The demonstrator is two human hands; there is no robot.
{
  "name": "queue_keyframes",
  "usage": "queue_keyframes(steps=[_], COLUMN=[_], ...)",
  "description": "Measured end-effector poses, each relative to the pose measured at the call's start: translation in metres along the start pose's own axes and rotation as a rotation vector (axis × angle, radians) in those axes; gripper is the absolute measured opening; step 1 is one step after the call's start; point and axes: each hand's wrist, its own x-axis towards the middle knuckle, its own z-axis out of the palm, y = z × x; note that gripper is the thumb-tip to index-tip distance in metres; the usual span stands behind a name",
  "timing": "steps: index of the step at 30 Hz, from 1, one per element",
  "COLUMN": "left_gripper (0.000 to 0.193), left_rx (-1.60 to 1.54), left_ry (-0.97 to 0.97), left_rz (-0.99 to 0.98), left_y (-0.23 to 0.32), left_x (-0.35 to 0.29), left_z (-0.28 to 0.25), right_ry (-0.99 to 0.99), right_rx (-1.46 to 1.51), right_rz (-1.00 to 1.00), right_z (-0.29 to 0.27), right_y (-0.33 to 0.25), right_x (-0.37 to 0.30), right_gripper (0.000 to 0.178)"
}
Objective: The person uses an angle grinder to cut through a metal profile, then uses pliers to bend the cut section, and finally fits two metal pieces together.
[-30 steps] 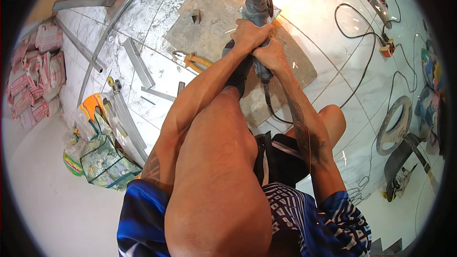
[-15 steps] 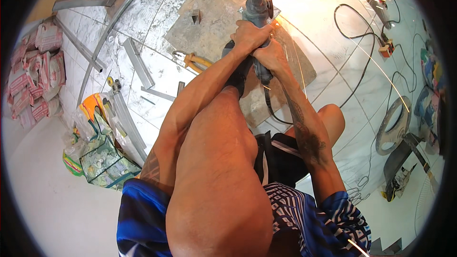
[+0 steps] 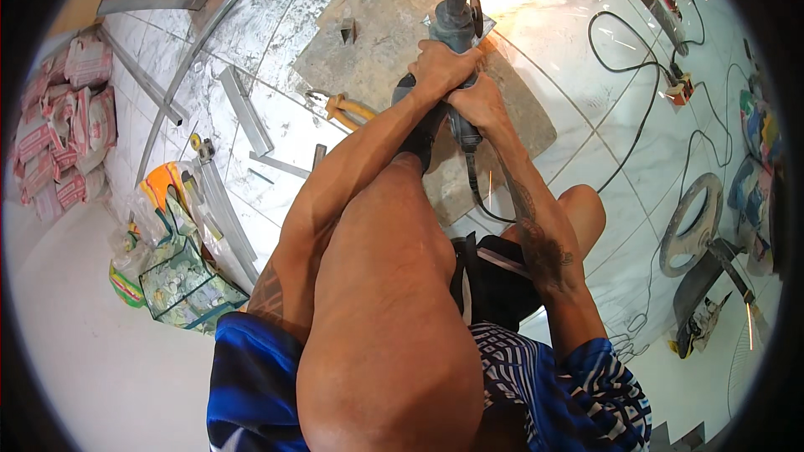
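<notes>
Both of my hands are wrapped round an angle grinder (image 3: 452, 27), whose thin disc (image 3: 476, 13) faces right. My left hand (image 3: 442, 67) grips its body behind the head, and my right hand (image 3: 480, 102) closes on the rear part, where a black cord leaves. Bright sparks spray from the disc toward the upper right. A bit of shiny metal (image 3: 489, 27) shows beside the disc; the cutting point itself is mostly hidden. Under the tool lies a worn grey-brown board (image 3: 368, 25). My left foot, in a dark shoe (image 3: 416, 130), rests close to the grinder.
Yellow-handled pliers (image 3: 343, 110) and a small metal offcut (image 3: 347, 31) lie left of the grinder. Farther left are metal profiles (image 3: 244, 113), a tool bag (image 3: 188, 285) and stacked sacks (image 3: 71, 130). Rightward, a looping cord runs to a socket box (image 3: 680, 88); a grey ring-shaped plate (image 3: 691, 226) stands nearby.
The white glare and spark spray at the upper right have shrunk, showing more floor tiles. Long spark streaks have shifted. My hands and the grinder stay almost in place.
</notes>
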Motion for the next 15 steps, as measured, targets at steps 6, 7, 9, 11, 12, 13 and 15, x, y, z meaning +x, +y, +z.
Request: queue_keyframes(steps=[6, 7, 9, 11, 12, 13, 15], left_gripper=[0.106, 0.106, 0.105, 0.105, 0.105, 0.105, 0.106], left_rx=[-0.008, -0.009, -0.011, -0.011, -0.014, -0.016, -0.015], left_ry=[0.015, 0.005, -0.006, -0.006, -0.012, -0.015, -0.019], left_rz=[0.003, 0.004, 0.006, 0.008, 0.009, 0.009, 0.006], left_y=[-0.006, -0.005, -0.002, -0.002, -0.001, -0.001, -0.001], left_x=[0.000, 0.000, -0.001, -0.001, -0.001, -0.001, -0.001], left_z=[0.000, 0.001, 0.002, 0.003, 0.003, 0.003, 0.003], right_ry=[-0.033, -0.037, -0.023, 0.010, -0.001, -0.013, -0.017], right_rx=[0.028, 0.030, 0.053, 0.099, 0.073, 0.047, 0.029], right_rz=[0.011, 0.018, -0.006, -0.068, -0.027, 0.013, 0.040], right_z=[0.000, -0.003, -0.004, -0.002, -0.003, -0.003, -0.003], right_y=[-0.007, -0.005, -0.001, 0.002, 0.003, 0.003, 0.003], right_x=[-0.005, -0.004, -0.004, -0.004, -0.003, -0.001, 0.000], right_gripper=[0.041, 0.049, 0.057, 0.055, 0.054, 0.054, 0.045])
